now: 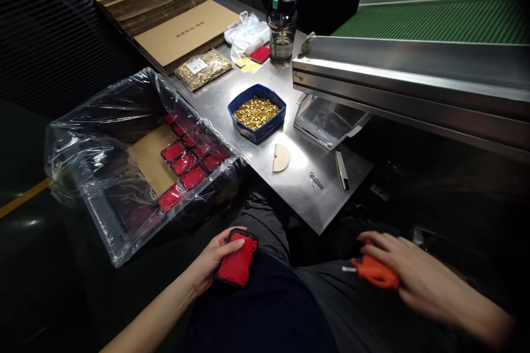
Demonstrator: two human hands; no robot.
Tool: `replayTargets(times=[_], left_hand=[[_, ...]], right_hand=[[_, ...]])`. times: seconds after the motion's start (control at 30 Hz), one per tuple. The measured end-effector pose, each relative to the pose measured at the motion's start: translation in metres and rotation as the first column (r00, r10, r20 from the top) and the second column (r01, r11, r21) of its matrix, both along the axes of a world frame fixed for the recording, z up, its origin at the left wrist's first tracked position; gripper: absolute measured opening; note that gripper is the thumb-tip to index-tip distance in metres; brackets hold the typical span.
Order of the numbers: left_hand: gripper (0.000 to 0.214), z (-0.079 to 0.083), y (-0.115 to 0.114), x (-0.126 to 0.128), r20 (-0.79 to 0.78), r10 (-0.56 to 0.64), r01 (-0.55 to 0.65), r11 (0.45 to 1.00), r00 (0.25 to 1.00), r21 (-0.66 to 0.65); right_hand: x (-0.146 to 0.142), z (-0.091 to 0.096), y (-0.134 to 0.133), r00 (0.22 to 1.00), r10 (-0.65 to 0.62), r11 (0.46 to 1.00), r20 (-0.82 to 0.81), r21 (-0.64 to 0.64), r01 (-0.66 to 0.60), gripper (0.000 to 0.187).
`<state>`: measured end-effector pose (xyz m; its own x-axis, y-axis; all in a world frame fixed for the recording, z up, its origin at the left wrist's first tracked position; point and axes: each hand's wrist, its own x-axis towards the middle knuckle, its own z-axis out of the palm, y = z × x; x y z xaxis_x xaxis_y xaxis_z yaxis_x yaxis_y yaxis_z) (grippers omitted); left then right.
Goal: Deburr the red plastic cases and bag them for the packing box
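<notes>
My left hand (209, 262) grips a red and black rectangular part (237, 259) over my lap, thumb on its top edge. My right hand (408, 273) lies closed over an orange-handled tool (375, 272) with a short metal tip pointing left. To the left stands a plastic-lined bin (103, 176) holding several of the same red parts (186, 162) laid in rows beside a cardboard sheet (151, 157). On the steel table (298, 187), a blue tray (256, 113) is full of small brass pieces.
On the table lie a half-round beige piece (281, 157), a small metal clip (316, 180) and a metal bar (342, 170). Farther back are a bag of brass pieces (202, 69), flat cardboard stacks (165, 5) and a water bottle (282, 22). A green conveyor (434, 19) runs at right.
</notes>
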<state>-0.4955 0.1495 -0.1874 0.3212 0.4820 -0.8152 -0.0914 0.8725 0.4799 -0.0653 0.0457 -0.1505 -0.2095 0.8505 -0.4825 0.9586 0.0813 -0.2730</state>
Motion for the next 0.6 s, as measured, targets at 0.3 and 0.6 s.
replayTargets(times=[0.3, 0.6], left_hand=[[0.050, 0.001, -0.011, 0.004, -0.034, -0.040, 0.041, 0.998, 0.999, 0.045], [0.053, -0.031, -0.011, -0.025, 0.217, -0.106, 0.113, 0.993, 0.970, -0.020]], right_hand=[[-0.143, 0.042, 0.028, 0.971, 0.143, 0.929, -0.189, -0.312, -0.198, 0.020], [-0.171, 0.045, 0.044, 0.983, 0.137, 0.954, -0.120, -0.253, -0.164, 0.023]])
